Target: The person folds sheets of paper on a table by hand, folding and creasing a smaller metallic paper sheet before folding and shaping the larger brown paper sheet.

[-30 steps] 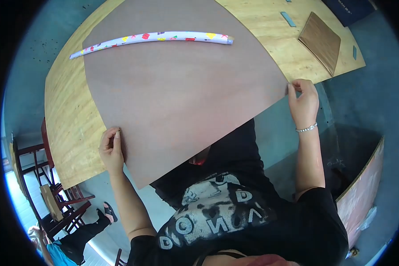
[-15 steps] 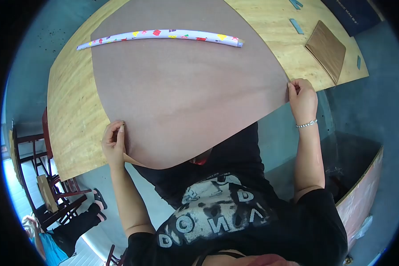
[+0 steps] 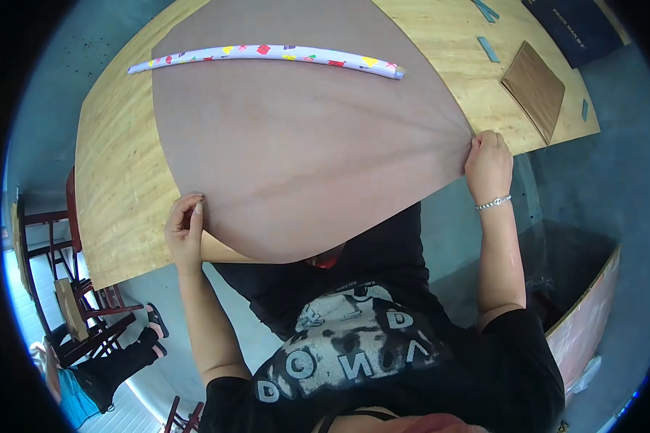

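Observation:
A large greyish-brown sheet (image 3: 296,137) covers much of the wooden table (image 3: 115,173), and its near edge hangs towards my lap. My left hand (image 3: 187,227) pinches the sheet's near left corner. At the near right corner, my right hand (image 3: 490,162), with a bracelet at the wrist, grips the sheet, and creases fan out from the fingers. Across the far part of the sheet lies a long roll (image 3: 267,53) in white paper with coloured shapes, its left end reaching past the sheet's edge. Neither hand touches the roll.
A brown folded piece (image 3: 534,90), small blue-grey strips (image 3: 488,49) and a dark box (image 3: 574,29) are at the table's right. Dark wooden chairs (image 3: 72,289) and another person in blue and black (image 3: 97,382) are at lower left. A board (image 3: 588,317) stands at lower right.
The sheet's near edge has risen slightly and its creases towards my right hand are sharper. My right hand has turned and shifted slightly left and down. The other person's legs have shifted slightly.

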Demonstrator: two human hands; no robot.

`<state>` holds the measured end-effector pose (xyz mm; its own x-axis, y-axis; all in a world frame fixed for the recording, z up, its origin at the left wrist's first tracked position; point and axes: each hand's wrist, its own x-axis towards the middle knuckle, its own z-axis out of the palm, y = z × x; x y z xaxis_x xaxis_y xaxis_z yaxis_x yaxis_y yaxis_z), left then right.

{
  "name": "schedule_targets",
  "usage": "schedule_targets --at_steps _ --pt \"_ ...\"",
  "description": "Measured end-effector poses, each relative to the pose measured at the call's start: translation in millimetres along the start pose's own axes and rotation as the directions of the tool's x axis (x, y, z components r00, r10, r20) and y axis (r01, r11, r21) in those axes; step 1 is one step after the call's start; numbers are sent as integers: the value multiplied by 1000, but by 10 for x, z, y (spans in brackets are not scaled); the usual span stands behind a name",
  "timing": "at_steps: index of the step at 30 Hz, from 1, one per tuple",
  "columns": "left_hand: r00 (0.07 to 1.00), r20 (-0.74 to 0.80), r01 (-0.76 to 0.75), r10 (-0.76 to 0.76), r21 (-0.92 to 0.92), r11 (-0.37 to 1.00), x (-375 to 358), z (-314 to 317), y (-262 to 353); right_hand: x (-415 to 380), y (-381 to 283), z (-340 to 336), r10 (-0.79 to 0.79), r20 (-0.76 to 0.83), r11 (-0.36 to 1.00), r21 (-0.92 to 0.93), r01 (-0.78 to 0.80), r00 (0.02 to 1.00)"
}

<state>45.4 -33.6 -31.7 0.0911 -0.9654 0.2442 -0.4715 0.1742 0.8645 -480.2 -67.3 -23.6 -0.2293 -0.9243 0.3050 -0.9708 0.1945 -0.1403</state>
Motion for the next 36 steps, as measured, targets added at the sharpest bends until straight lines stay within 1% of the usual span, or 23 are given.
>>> schedule_targets --at_steps 6,8,10,12,13,14,15,17,18,19,20,21,22,23,24,25,26,28,29,31,32,34,36 --pt "1000 -4 13 -13 -40 999 -17 -8 -10 5 -34 18 37 -5 998 -52 -38 999" --pt "1000 -1 -13 13 -9 1000 -15 -13 -3 17 -22 20 41 -4 997 -66 -41 999" --pt "1000 -18 -5 5 -3 1000 -18 -9 -13 17 -2 7 37 -1 999 -4 -37 999" --pt "999 -42 8 -8 3 1000 -7 10 -20 16 45 16 14 13 1000 -20 -14 1000" --pt "999 -35 2 0 56 998 -2 12 -14 30 62 29 -12 28 999 -33 13 1000" --pt "999 -39 2 2 117 993 -1 -3 -4 36 71 48 -59 -2 994 -96 58 998" --pt "999 -50 0 5 97 995 1 16 18 25 84 69 -119 -27 982 -151 113 993" --pt "998 -54 -22 28 108 994 13 41 13 39 150 128 -172 40 950 -257 177 984" --pt "998 -51 33 -30 59 998 9 34 26 67 154 128 -171 162 899 -377 221 972" --pt "996 -45 82 -82 7 997 15 38 38 99 194 169 -199 173 876 -410 255 965" --pt "996 -80 36 -34 18 999 16 58 50 116 182 157 -200 133 894 -380 237 971" --pt "994 -106 -17 20 25 1000 24 75 50 131 254 204 -179 85 933 -302 197 980" --pt "990 -113 -75 86 96 993 29 63 -5 134 298 220 -145 42 962 -227 151 989" --pt "982 -110 -134 152 163 978 28 51 11 137 249 168 -162 38 965 -203 166 986" --pt "993 -98 -59 71 118 991 0 34 44 138 217 102 -173 35 967 -184 177 984" --pt "990 -126 -47 62 121 992 -30 14 81 147 285 115 -178 74 967 -174 188 981" --pt "991 -86 -92 104 140 986 -38 -2 111 146 227 65 -203 73 962 -171 213 976" --pt "984 -1 -173 176 170 970 -72 -44 88 110 71 -37 -159 83 986 -32 162 984" --pt "986 -15 -161 166 170 972 -100 -70 77 83 2 -35 -193 37 981 22 192 981" --pt "983 63 -182 174 167 969 -163 -118 83 39 -232 -5 -328 -5 941 86 327 945" --pt "985 52 -172 166 164 971 -191 -138 108 34 -405 -40 -425 67 897 165 410 903" --pt "990 97 -120 105 155 981 -234 -178 155 -57 -912 -103 -495 57 847 256 466 867" --pt "987 102 -137 122 159 978 -282 -182 174 -26 -1391 -160 -605 48 751 368 549 795"
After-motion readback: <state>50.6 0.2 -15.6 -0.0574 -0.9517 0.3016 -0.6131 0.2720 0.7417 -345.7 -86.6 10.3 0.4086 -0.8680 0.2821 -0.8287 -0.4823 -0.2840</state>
